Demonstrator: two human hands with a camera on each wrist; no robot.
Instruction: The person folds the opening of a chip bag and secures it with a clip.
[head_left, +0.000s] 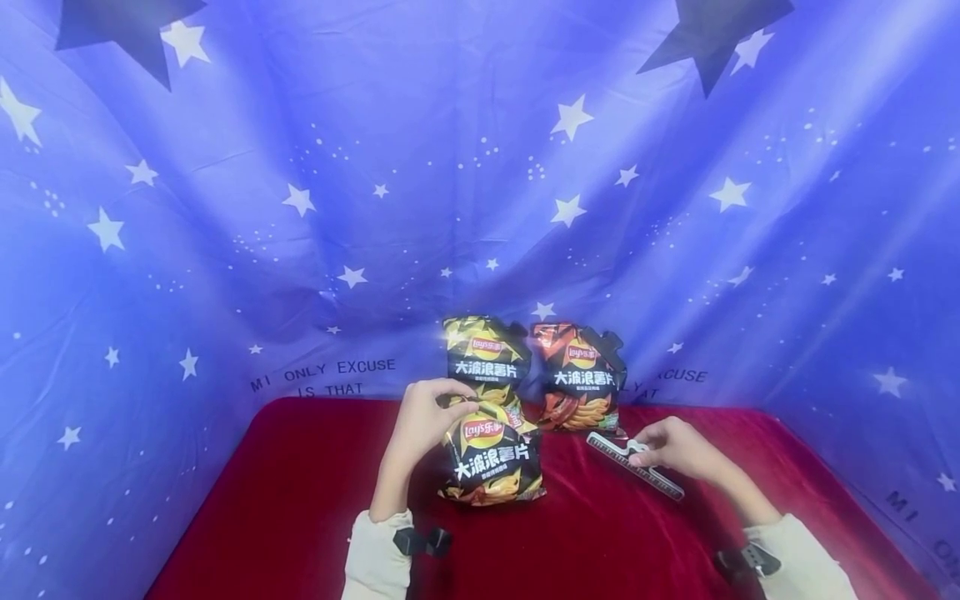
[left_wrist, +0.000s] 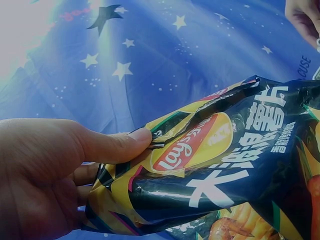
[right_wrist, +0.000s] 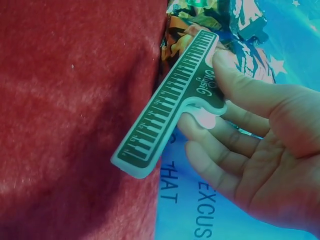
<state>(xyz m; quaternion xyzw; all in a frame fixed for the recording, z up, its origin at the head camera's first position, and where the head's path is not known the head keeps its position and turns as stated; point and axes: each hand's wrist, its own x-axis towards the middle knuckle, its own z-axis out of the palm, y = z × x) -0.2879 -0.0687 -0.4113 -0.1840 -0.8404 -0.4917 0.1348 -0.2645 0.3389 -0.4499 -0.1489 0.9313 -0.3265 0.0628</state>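
Observation:
My left hand (head_left: 429, 419) pinches the top edge of a black and yellow Lay's chip bag (head_left: 492, 467), thumb in front. The left wrist view shows the top edge creased under the thumb (left_wrist: 135, 139), with the other fingers partly hidden behind the bag. Off to the right, my right hand (head_left: 677, 447) holds a sealing clip (head_left: 633, 464) by its handle, between thumb and fingers. Piano keys and the word "Music" are printed on this long clip (right_wrist: 167, 102), seen close in the right wrist view. The clip and the front bag are apart.
Behind the front bag stands another yellow and black chip bag (head_left: 489, 354). To its right is a red and black chip bag (head_left: 577, 383). Both carry dark clips at their upper right. A red cloth (head_left: 315, 500) covers the table, and a blue star-printed curtain (head_left: 450, 167) surrounds it.

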